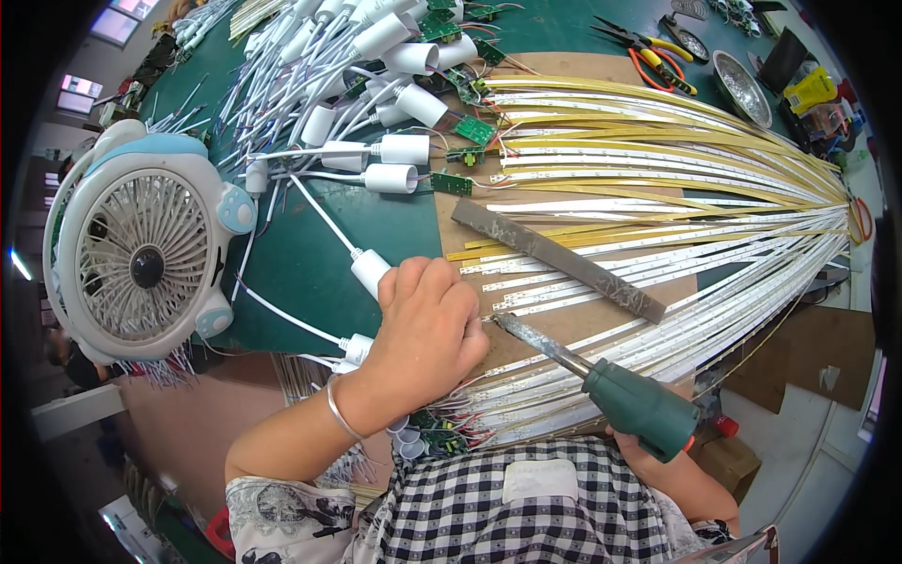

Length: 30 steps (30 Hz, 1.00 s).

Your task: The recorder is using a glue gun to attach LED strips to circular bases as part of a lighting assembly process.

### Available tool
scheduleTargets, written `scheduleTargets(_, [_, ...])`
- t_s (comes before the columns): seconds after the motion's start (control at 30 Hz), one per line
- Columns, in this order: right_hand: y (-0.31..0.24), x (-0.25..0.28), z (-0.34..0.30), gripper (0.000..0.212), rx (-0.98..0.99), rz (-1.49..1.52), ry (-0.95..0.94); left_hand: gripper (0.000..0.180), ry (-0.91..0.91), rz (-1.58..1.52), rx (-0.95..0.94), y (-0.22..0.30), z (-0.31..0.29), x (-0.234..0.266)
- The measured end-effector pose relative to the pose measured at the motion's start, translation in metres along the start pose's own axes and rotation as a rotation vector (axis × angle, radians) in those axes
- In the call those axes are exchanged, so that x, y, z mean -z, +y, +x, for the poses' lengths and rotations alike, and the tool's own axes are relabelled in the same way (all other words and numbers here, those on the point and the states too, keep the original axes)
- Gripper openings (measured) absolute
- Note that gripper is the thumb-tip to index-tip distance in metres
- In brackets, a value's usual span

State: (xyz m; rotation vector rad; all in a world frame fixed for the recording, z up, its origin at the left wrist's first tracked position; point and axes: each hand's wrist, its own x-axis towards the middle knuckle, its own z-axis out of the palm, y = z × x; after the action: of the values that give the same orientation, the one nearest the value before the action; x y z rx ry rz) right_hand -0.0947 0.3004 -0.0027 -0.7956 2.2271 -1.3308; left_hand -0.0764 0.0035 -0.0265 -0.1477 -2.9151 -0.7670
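Note:
My left hand (427, 315) is closed, its fingertips pressed down at the ends of the white LED strips (554, 263). What it pinches is hidden under the fingers. A white cylindrical lamp cap (370, 272) with a white cable sits right beside its knuckles. My right hand (639, 459), partly covered by the tool, grips a soldering iron (644, 409) by its green handle. The iron's tip reaches to just right of my left fingers, over a strip end. A flat dull metal bar (559, 260) lies diagonally across the strips.
A white and blue fan (146, 268) stands at the left. White lamp caps (381, 38) with cables and green circuit boards (474, 130) are heaped at the back. Pliers (648, 58), a metal dish (741, 89) and a yellow tube (810, 89) lie at the far right.

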Motion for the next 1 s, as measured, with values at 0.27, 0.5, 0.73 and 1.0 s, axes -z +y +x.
scheduleTargets(0.27, [-0.004, 0.006, 0.005, 0.027, 0.078, -0.090, -0.016, 0.017, -0.007, 0.003, 0.001, 0.001, 0.001, 0.000])
scheduleTargets(0.5, [-0.006, 0.007, -0.004, 0.027, -0.091, 0.052, 0.014, 0.016, -0.015, 0.006, 0.009, 0.000, 0.001, 0.001])
scheduleTargets(0.73, [0.006, 0.005, -0.014, 0.025, -0.118, 0.052, 0.011, 0.014, -0.014, 0.011, -0.002, 0.001, 0.002, 0.001])
scheduleTargets(1.0, [0.010, 0.006, -0.021, 0.021, -0.152, -0.081, 0.020, 0.016, -0.017, 0.004, 0.010, 0.000, 0.001, 0.001])
